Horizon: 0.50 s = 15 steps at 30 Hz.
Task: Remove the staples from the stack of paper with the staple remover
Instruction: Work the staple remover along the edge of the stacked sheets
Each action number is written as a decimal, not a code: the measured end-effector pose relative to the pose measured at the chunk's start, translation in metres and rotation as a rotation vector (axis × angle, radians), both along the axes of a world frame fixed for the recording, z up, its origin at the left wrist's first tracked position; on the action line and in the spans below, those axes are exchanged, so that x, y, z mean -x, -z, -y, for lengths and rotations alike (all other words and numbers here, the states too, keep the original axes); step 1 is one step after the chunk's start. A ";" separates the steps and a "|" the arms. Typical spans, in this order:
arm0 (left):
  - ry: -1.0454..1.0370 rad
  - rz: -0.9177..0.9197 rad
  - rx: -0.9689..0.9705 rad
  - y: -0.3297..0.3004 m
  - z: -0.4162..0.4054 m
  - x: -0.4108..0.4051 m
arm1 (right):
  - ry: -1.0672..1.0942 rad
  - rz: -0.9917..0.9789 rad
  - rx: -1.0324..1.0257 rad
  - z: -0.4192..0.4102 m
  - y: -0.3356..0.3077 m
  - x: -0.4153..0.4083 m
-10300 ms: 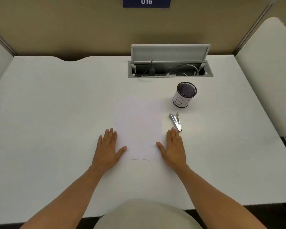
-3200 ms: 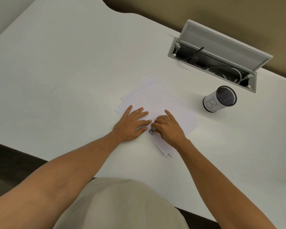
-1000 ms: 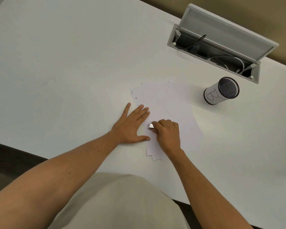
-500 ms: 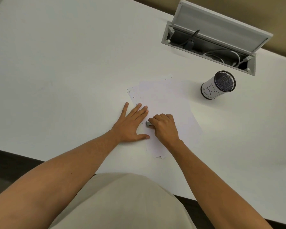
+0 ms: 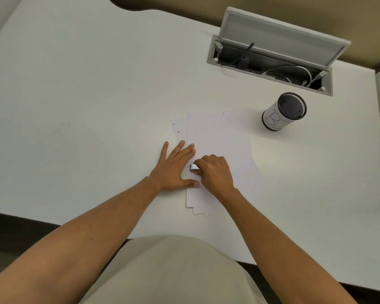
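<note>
A stack of white paper (image 5: 219,141) lies fanned out on the white desk (image 5: 86,102), its sheets slightly offset at the left and bottom edges. My left hand (image 5: 174,166) lies flat with straight fingers across the stack's left edge, pressing it down. My right hand (image 5: 215,174) grips the metal staple remover (image 5: 194,167); its silver tip pokes out toward the left, on the paper just right of my left hand. No staple can be made out under the tip.
A black mesh cup with a white label (image 5: 282,111) stands to the right of the paper. Behind it an open cable hatch (image 5: 272,60) with its lid raised is sunk into the desk. The desk's near edge runs just below the stack.
Both hands have stayed on the stack's left edge with the remover. The view has shifted slightly; the fanned sheets look the same as half a second ago.
</note>
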<state>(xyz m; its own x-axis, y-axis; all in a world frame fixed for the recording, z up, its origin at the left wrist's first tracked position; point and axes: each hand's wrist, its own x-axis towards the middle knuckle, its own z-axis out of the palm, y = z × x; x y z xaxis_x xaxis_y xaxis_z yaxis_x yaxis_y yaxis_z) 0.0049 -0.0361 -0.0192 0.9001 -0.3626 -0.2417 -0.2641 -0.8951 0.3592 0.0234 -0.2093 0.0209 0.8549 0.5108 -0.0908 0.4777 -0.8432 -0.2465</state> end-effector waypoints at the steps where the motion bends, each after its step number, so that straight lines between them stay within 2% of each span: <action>1: -0.003 0.004 -0.002 0.000 0.001 0.000 | 0.006 -0.001 0.004 -0.001 0.001 0.001; 10: 0.026 -0.019 -0.027 -0.003 0.001 -0.002 | 0.085 -0.018 -0.056 0.000 0.001 -0.003; 15: 0.021 -0.026 -0.006 -0.003 0.001 -0.002 | 0.094 -0.098 -0.091 0.000 -0.004 -0.015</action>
<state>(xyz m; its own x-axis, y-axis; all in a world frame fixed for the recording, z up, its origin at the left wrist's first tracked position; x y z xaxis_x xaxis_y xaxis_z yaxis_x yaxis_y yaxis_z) 0.0071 -0.0367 -0.0157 0.8855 -0.3801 -0.2673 -0.2739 -0.8916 0.3607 0.0384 -0.2097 0.0253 0.8886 0.4388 -0.1332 0.3675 -0.8552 -0.3656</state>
